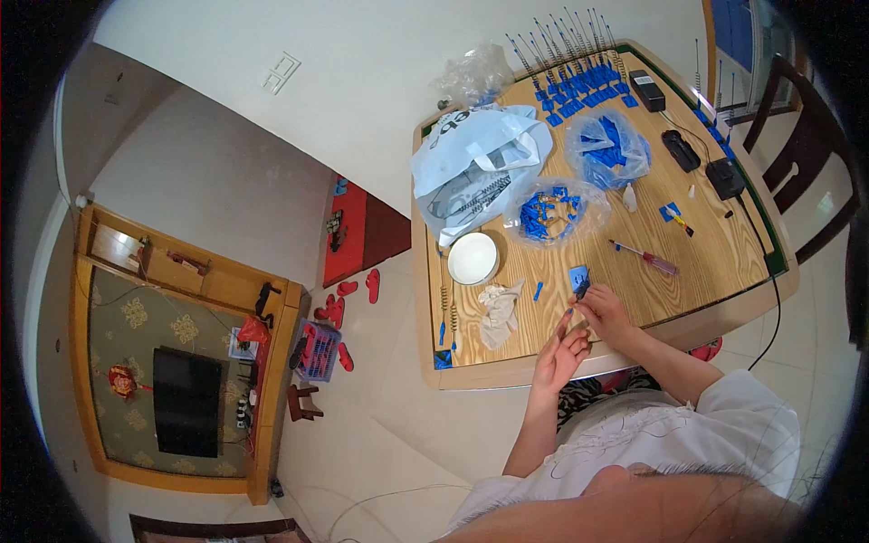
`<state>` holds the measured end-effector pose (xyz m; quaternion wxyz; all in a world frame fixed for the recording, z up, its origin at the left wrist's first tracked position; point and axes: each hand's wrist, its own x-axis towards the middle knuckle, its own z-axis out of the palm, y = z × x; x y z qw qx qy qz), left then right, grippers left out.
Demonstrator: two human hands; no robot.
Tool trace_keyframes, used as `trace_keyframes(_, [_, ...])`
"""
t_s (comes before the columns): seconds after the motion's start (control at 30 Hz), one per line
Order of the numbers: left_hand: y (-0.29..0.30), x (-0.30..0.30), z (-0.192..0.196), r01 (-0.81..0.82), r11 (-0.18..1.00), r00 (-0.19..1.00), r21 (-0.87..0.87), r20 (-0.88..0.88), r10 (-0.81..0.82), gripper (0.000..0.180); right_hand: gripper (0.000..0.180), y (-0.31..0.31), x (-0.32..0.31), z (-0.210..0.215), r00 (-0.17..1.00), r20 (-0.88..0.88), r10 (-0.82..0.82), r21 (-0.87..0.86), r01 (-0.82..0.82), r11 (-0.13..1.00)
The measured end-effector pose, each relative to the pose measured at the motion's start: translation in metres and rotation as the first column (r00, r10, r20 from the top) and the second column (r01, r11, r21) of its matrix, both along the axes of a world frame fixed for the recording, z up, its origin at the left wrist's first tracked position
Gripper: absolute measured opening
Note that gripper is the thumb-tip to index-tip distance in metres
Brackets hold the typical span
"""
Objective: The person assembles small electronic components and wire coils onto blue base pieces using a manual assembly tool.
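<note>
Here I'm mid-assembly at the table's (634,271) near edge: right hand (605,312) pinches a small blue part (580,279), seemingly; left hand (559,355) open, ready to steady it.

Bare wood of the bench (715,249) lies open just beyond the fingers (584,303) of the right hand (605,312), reaching to a red-handled screwdriver (644,257) that lies across the way. To the left of the left hand's (559,357) fingers, a crumpled white cloth (499,310) and a white round lid (472,258) block the path. Farther ahead of the fingers, clear bags of blue parts (554,213) and a white plastic bag (475,167) crowd the bench.
</note>
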<state>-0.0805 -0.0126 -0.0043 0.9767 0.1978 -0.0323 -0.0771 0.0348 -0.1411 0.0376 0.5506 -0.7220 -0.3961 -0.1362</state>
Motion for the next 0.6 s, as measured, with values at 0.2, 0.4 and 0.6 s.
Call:
trace_keyframes(0.2, [0.0009, -0.0002, -0.0029, 0.019, 1.0, 1.0, -0.01, 0.023, -0.019, 0.061, 0.006, 0.0005, -0.002, 0.0012, 1.0, -0.004, -0.03, -0.012, 0.03, 0.999])
trace_keyframes(0.4, [0.0001, 0.0005, 0.0, 0.025, 1.0, 0.999, -0.002, 0.031, -0.025, 0.061, 0.007, -0.001, -0.0014, -0.0006, 0.999, -0.035, -0.03, -0.034, 0.029, 0.999])
trace_keyframes(0.6, [-0.0003, -0.0012, -0.0005, 0.005, 1.0, 1.0, 0.004, 0.006, -0.005, 0.058, 0.008, 0.0003, -0.0005, -0.0029, 1.0, 0.009, -0.015, -0.018, 0.015, 1.0])
